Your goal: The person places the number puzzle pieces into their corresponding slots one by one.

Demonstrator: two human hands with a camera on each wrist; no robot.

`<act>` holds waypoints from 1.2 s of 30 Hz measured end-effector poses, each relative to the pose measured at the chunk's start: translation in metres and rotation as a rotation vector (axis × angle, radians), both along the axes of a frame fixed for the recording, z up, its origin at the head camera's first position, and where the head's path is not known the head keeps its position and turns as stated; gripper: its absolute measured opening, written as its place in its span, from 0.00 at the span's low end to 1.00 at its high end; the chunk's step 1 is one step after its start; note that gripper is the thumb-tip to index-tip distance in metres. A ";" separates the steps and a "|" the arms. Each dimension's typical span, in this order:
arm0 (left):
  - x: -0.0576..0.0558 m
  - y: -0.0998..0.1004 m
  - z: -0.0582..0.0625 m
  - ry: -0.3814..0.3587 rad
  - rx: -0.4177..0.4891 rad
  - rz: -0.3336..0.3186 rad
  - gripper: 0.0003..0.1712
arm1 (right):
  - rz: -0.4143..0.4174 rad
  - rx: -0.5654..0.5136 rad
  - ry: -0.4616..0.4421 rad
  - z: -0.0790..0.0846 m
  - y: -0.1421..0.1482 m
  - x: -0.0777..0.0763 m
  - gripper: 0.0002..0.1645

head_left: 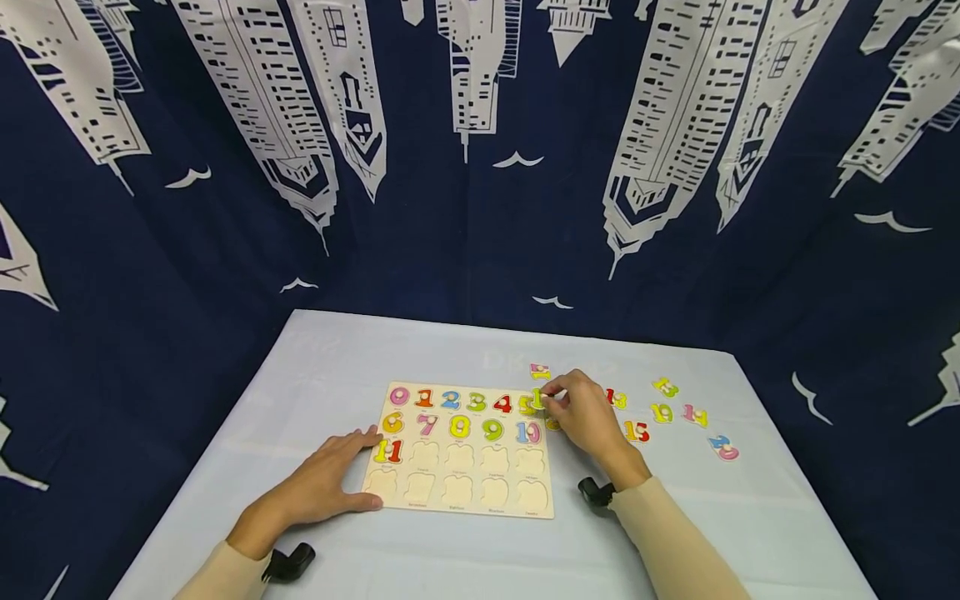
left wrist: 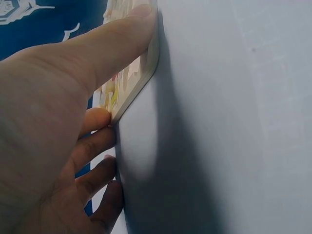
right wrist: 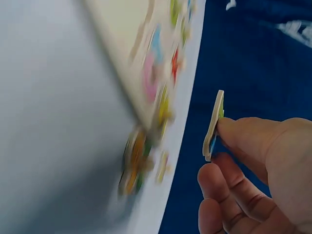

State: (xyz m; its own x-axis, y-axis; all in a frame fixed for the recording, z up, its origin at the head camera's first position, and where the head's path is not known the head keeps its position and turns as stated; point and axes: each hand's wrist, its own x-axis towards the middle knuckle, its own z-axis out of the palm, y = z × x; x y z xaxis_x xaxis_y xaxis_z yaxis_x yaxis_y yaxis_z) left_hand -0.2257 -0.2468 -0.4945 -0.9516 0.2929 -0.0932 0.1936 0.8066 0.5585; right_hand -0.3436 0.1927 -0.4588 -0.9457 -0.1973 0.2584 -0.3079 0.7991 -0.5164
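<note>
Watching remotely, I log right hand (head_left: 588,414) pinching thin green-and-blue wooden piece (right wrist: 213,127) near far right corner of pale rectangular wooden board (head_left: 441,479); left hand (head_left: 321,481), spread wide, touching its left edge, likely steadying it.

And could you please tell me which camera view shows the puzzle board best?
The head view, because it shows nearly the whole puzzle board from above. The left wrist view gives a steep slant, partly hidden by the left hand; the right wrist view catches only part, blurred.
</note>
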 end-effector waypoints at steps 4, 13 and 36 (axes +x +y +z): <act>0.000 0.000 0.000 0.000 -0.001 0.001 0.61 | 0.051 -0.009 -0.001 0.002 -0.024 0.012 0.06; -0.004 0.000 0.003 0.018 0.017 -0.008 0.60 | 0.204 -0.014 0.006 -0.001 -0.078 0.030 0.04; -0.001 -0.004 -0.002 0.023 0.014 -0.035 0.59 | 0.379 0.069 -0.038 -0.025 -0.158 0.053 0.04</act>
State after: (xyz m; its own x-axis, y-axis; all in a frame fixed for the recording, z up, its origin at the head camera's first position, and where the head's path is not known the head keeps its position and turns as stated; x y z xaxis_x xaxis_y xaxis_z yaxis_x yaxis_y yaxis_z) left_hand -0.2263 -0.2506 -0.4961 -0.9426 0.3271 -0.0673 0.2342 0.7912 0.5649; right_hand -0.2910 0.0346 -0.4837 -0.8112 -0.5501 0.1984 -0.5695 0.6660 -0.4818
